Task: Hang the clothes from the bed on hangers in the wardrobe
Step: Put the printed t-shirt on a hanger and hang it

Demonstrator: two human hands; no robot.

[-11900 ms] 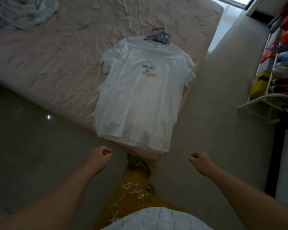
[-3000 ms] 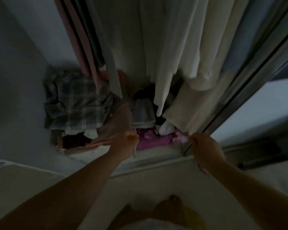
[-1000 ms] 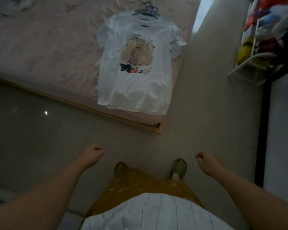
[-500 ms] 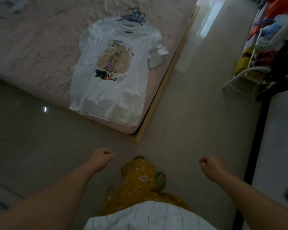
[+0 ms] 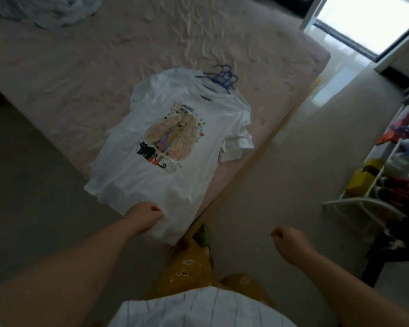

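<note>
Head | left hand (image 5: 143, 215) fisted at t-shirt (image 5: 165, 147) hem | right hand (image 5: 291, 243) fisted, empty

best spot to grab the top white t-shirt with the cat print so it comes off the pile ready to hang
Probably at the collar end of the white t-shirt, where the blue hanger hooks stick out past the neck. It lies flat, print up, hem toward the person, so lean over and lift by the top hook. Both hands, left hand and right hand, are curled and hold nothing.

Pale floor (image 5: 281, 185), bright window (image 5: 368, 22) — perhaps tiled.
</note>
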